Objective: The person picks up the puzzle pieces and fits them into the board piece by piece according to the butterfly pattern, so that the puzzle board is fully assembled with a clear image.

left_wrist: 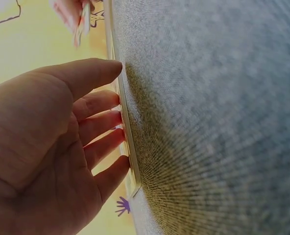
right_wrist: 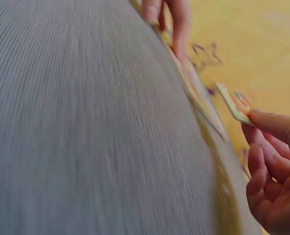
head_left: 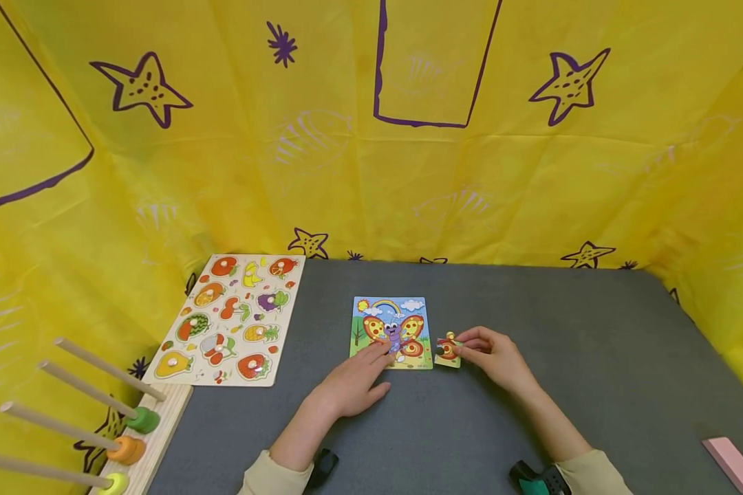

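Note:
A butterfly jigsaw puzzle (head_left: 411,306) lies on the grey table. My left hand (head_left: 356,381) rests its fingertips on the puzzle's lower left part, hiding that part in the head view. The left wrist view shows these fingers (left_wrist: 103,120) loosely spread, touching the board's edge. Just right of the puzzle, my right hand (head_left: 495,357) pinches a jigsaw piece (head_left: 447,352) with a red and yellow wing pattern between thumb and fingers. In the right wrist view the piece (right_wrist: 231,104) is tilted and raised above the table.
At the left lies a wooden fruit peg puzzle (head_left: 266,375). In front of it stands a wooden rack (head_left: 176,405) with upright rods and green, orange and yellow rings. A pink block (head_left: 733,462) lies at the right. Yellow patterned cloth (head_left: 371,185) hangs behind the table.

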Tool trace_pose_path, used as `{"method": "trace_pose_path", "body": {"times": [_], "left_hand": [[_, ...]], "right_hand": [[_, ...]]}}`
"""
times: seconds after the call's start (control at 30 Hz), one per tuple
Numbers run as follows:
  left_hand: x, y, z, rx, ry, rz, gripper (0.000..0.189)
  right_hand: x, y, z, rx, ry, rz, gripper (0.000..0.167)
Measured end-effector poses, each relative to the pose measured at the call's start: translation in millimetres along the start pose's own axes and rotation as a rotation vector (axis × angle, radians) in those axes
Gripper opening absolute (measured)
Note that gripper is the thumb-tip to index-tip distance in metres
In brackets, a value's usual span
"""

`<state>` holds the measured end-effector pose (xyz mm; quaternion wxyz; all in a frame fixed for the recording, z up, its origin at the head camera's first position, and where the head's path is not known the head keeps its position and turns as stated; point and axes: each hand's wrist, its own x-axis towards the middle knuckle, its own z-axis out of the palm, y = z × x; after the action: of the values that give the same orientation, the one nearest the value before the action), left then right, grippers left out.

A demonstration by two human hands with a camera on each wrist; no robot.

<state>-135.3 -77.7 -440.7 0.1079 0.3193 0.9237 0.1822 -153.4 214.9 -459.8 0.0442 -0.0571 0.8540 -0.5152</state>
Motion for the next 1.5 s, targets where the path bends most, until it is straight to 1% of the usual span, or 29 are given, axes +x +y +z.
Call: {"method": "trace_pose_path", "body": {"times": [0.1, 0.23, 0.33, 0.57, 0.73, 0.83, 0.93, 1.1, 1.23, 1.4, 1.5], "left_hand": [[0.3, 0.1, -0.5, -0.016, 0.002, 0.006, 0.051], [1.7, 0.3, 0.4, -0.006, 0.006, 0.011, 0.053], [2.4, -0.2, 2.2, 0.011, 0.018, 0.024, 0.053], [1.6, -0.8, 3.6, 0.013, 0.038, 0.047, 0.054], [1.2, 1.2, 3.1, 0.043, 0.039, 0.051, 0.053], [1.2, 2.4, 2.5, 0.07, 0.039, 0.051, 0.052], [1.2, 2.7, 2.5, 0.086, 0.037, 0.05, 0.051], [1.2, 2.5, 3.0, 0.087, 0.035, 0.043, 0.05], [1.2, 3.1, 2.8, 0.08, 0.034, 0.036, 0.049], [1.7, 3.5, 2.8, 0.078, 0.033, 0.035, 0.048], [1.6, 3.6, 2.7, 0.078, 0.03, 0.031, 0.048]], "right_hand": [[9.3, -7, 17, 0.008, -0.015, -0.017, 0.023], [19.5, -12, 34, -0.046, -0.017, -0.047, 0.02], [24.7, -14, 41, -0.086, -0.01, -0.066, 0.019], [31.7, -14, 49, -0.184, 0.004, -0.112, 0.015], [33.8, -13, 51, -0.259, 0.026, -0.187, 0.013], [34.9, -13, 53, -0.277, 0.034, -0.23, 0.012], [35.5, -12, 54, -0.282, 0.041, -0.251, 0.012], [35.7, -11, 56, -0.285, 0.048, -0.249, 0.015], [36.1, -11, 56, -0.286, 0.039, -0.226, 0.015], [37.6, -12, 56, -0.285, 0.009, -0.195, 0.015], [40.2, -14, 56, -0.29, -0.011, -0.165, 0.019]]}}
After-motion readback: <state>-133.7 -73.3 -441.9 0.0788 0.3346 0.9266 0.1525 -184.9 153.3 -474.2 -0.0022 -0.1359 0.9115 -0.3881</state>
